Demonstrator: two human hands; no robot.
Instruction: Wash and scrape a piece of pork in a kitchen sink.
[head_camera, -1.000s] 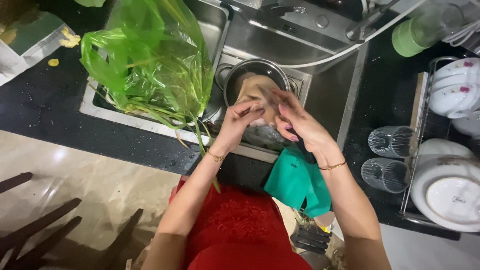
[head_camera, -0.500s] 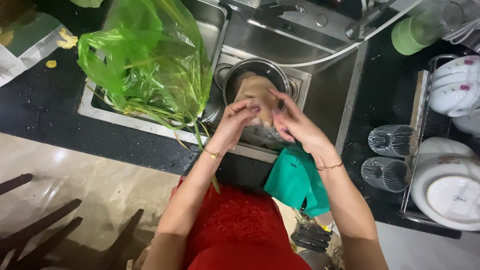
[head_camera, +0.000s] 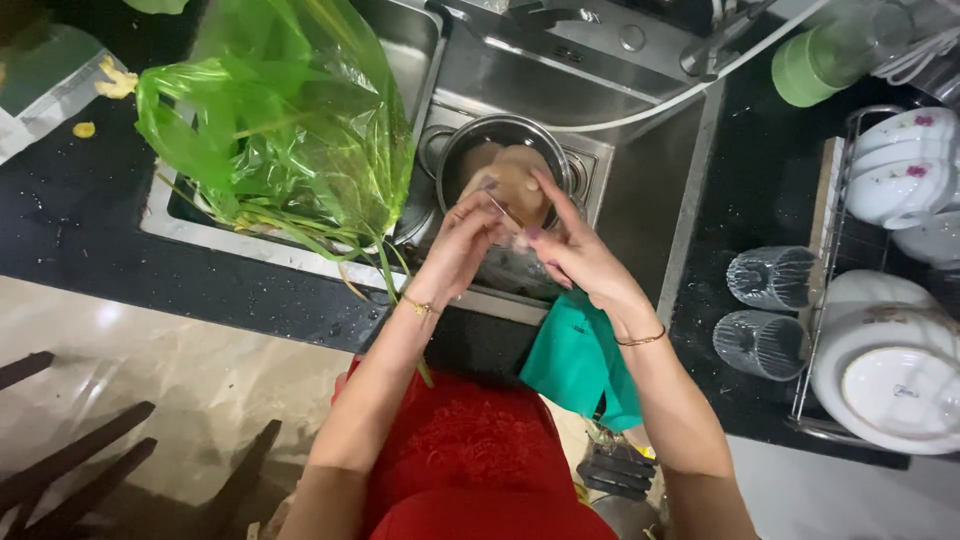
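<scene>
- I found both hands raised over the steel bowl (head_camera: 505, 165), which sat in the sink (head_camera: 640, 190) at about 12 o'clock from the person's body.
- The left hand (head_camera: 462, 245) and the right hand (head_camera: 570, 250) were pinched together on a thin, pale sliver (head_camera: 500, 210) stretched between the fingertips; I could not tell what it was.
- The bowl held brownish pieces in water; I judged that the sliver, if the pinch slipped, would drop among them and be hard to pick out.
- A green plastic bag (head_camera: 280, 120) of long stalks slumped across the sink's edge at 10 o'clock, just beside the left wrist. I judged that a sideways elbow move could tip it, spilling stalks onto the counter (head_camera: 90, 240) or the floor.
- A teal cloth (head_camera: 575, 365) hung from the counter edge at 5 o'clock, under the right forearm; a brush of the arm could drag it off.
- Two upturned glasses (head_camera: 765, 310) stood at 3 o'clock, near the dish rack (head_camera: 900, 330), well apart from the hands; I rated that risk low.
</scene>
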